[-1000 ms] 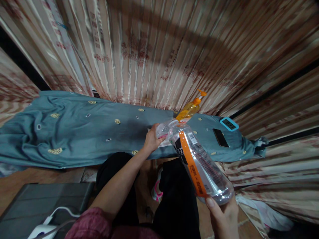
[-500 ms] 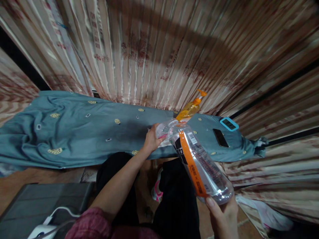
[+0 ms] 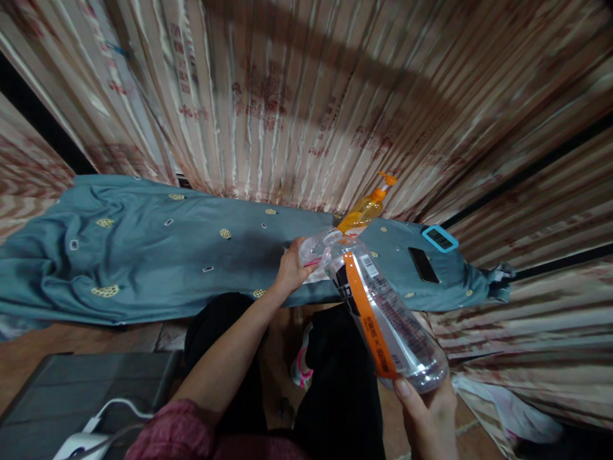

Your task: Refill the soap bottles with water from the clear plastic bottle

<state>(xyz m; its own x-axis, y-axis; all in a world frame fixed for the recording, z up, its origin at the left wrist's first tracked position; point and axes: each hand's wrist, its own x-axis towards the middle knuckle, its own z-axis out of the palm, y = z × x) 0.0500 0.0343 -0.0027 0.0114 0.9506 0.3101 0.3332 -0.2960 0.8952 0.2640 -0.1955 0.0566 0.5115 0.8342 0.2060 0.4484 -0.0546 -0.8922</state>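
Note:
My right hand (image 3: 428, 409) grips the base of a large clear plastic bottle (image 3: 383, 319) with an orange and black label. The bottle is tilted, its neck up and to the left. Wrapped in my left hand (image 3: 292, 265) is a smaller clear plastic container (image 3: 316, 248) with a pink mark, seemingly a cup or small bottle. The bottle's neck meets or overlaps this container; whether they touch I cannot tell. Just behind them stands a pump bottle (image 3: 361, 214) with an orange pump top and yellow-orange contents. Something white, partly hidden, lies beneath the container.
A teal cloth (image 3: 143, 249) with pineapple prints covers the long surface before me. On its right lie a dark phone (image 3: 424, 265) and a blue-framed digital clock (image 3: 439, 239). Pleated curtains (image 3: 278, 96) hang behind. A grey box-like surface (image 3: 115, 377) with a white cabled device (image 3: 83, 445) is at lower left.

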